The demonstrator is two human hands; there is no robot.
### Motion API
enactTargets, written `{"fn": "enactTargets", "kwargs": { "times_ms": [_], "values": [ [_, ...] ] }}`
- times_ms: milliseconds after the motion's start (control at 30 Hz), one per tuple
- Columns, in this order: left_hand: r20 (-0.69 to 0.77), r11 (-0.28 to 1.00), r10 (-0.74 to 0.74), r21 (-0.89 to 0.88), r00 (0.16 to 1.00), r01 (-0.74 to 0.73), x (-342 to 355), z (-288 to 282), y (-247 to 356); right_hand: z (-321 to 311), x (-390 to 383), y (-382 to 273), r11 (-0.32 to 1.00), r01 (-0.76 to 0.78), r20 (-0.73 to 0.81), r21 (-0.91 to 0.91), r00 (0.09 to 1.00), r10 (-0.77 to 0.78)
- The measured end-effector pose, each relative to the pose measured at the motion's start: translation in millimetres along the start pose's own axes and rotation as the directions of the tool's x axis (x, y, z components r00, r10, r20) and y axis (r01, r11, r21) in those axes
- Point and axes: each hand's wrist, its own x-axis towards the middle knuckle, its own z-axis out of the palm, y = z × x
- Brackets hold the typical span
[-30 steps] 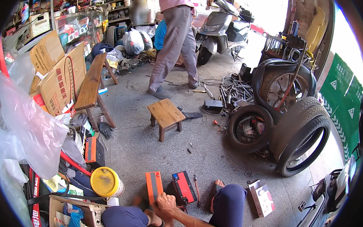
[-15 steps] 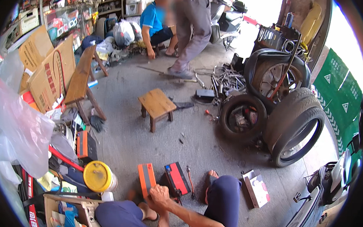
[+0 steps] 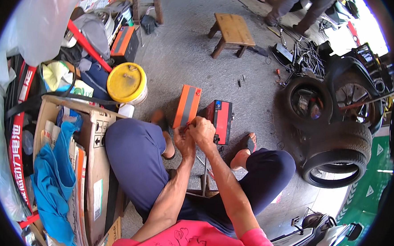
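My left hand and my right hand meet at the near end of an orange battery with a grey stripe. Both sets of fingers are closed and pinched together. A small red bit shows between them, but what they hold is mostly hidden. The far end of that battery carries a red terminal. Just right of my right hand stands a red and black battery, partly overlapped by that hand. Both batteries rest on the concrete floor between my feet.
A yellow-lidded bucket and an open cardboard box with a blue cloth stand at left. Another orange-and-black battery lies beyond. Ahead is a wooden stool. Tyres and loose tools lie at right; a person's legs show behind.
The view has tipped downward, so my lap and both forearms show. My hands stay together at the orange battery's near end, with the left hand now more visible.
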Motion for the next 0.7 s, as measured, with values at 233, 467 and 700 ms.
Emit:
{"fn": "enactTargets", "kwargs": {
  "times_ms": [233, 467, 700],
  "values": [
    [-0.079, 0.972, -0.23, -0.056, 0.97, 0.226, -4.6, 8.1, 22.2, -15.4, 14.3, 19.4, 0.759, -0.358, 0.404, 0.544, 0.905, 0.137],
    [-0.04, 0.978, -0.201, -0.059, 0.979, 0.198, -21.9, 21.6, 52.2, -40.8, 17.9, 39.7, 0.488, -0.547, 0.596, 0.681, 0.8, 0.065],
    [-0.095, 0.962, -0.274, -0.039, 0.957, 0.271, -21.9, 11.9, 58.9, -30.3, 18.1, 39.5, 0.666, -0.45, 0.581, 0.595, 0.814, 0.032]
  ]
}}
